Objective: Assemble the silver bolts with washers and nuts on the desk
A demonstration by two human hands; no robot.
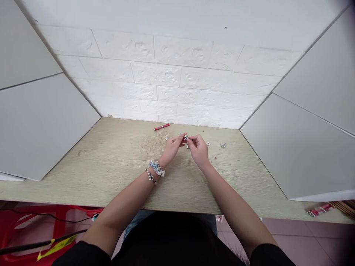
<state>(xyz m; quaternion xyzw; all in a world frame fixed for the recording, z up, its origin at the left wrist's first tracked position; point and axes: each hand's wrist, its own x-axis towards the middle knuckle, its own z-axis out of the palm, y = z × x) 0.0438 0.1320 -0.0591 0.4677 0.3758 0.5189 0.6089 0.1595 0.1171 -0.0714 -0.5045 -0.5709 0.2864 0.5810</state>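
My left hand (173,147) and my right hand (198,148) meet over the far middle of a pale wooden table (116,166). Both pinch a small metal part (186,137) between their fingertips; it looks like a bolt or nut, too small to name for sure. The left wrist wears a scrunchie and a chain bracelet (154,170). Loose small metal pieces lie on the table around the hands: one (166,138) to the left, a washer (208,143) and a bolt (223,145) to the right.
A red pen-like stick (161,127) lies near the white brick-pattern back wall. Grey panels close in the table on both sides. A red plastic stool (41,229) and a black cable sit lower left; a red-white wrapper (318,210) lies at the table's right front edge.
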